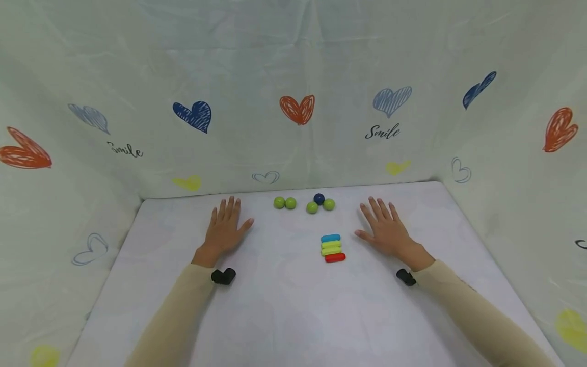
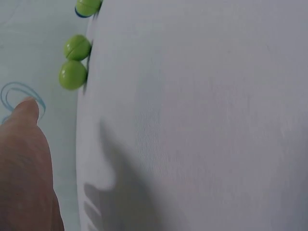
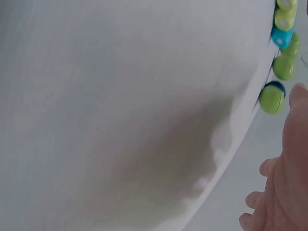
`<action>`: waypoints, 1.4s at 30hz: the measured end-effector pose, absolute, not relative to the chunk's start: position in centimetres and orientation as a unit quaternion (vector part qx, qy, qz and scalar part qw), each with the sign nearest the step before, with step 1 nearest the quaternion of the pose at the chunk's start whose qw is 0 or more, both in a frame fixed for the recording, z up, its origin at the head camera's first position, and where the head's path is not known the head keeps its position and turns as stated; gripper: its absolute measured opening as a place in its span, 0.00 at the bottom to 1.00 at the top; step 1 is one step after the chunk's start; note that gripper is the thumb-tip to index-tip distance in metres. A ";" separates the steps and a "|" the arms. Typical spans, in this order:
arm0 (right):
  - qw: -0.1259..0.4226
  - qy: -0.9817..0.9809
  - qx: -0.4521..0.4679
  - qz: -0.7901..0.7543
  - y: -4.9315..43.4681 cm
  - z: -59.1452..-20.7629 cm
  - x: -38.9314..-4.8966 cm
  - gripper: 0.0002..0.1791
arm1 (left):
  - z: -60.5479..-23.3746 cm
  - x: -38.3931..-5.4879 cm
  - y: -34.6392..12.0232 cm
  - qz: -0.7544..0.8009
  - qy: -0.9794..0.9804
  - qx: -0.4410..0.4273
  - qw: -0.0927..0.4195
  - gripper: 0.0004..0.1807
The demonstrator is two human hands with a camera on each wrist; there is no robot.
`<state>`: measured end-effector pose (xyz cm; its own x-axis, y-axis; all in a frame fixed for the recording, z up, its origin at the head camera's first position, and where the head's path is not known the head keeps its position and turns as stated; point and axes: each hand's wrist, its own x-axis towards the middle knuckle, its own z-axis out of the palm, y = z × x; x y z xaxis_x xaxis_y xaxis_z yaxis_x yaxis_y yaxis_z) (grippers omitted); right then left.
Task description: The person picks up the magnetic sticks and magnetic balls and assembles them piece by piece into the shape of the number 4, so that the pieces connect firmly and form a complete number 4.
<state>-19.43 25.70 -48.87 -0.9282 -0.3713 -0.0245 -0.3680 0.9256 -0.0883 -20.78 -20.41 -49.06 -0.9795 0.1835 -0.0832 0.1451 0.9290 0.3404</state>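
My left hand point(image 1: 223, 232) is spread palm down over the left part of the table, fingers straight and thumb out, holding nothing. On the other side my right hand point(image 1: 389, 235) is spread the same way. Between them, toward the back, two glossy green balls point(image 1: 279, 202) sit side by side. Right of these, a dark blue ball point(image 1: 319, 199) stands behind two more green balls point(image 1: 328, 204). Nearer the right hand lies a row of short rounded sticks: a blue stick point(image 1: 330, 238), two yellow-green sticks point(image 1: 331, 244) and a red stick point(image 1: 335, 258).
The white-covered table point(image 1: 284, 316) ends at a back edge just behind the balls. A pale curtain point(image 1: 247, 71) printed with hearts and "Smile" surrounds its back and sides. A black wrist device point(image 1: 223, 276) is on the left cuff, another black wrist device point(image 1: 405, 277) on the right.
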 end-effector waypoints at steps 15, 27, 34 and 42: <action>-0.011 0.965 -0.261 -0.034 21.2 -48.5 -18.7 0.42 | -48.6 -21.9 -16.4 0.180 0.976 0.107 0.057 0.47; -0.031 0.952 -0.306 -0.006 19.3 -48.8 -19.1 0.35 | -48.6 -22.8 -13.7 0.174 0.976 0.117 0.053 0.43; -0.045 0.942 -0.330 -0.049 18.6 -48.7 -18.8 0.27 | -48.6 -23.3 -12.6 0.166 0.977 0.126 0.046 0.41; -0.035 0.942 -0.326 -0.068 18.1 -48.9 -18.8 0.17 | -49.2 -23.7 -11.5 0.157 0.978 0.134 0.026 0.38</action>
<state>-18.80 18.07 -48.95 -0.7844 -0.6103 0.1108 -0.6198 0.7777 -0.1045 -23.70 -11.52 -49.18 -0.9627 0.2703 -0.0093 0.2538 0.9145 0.3151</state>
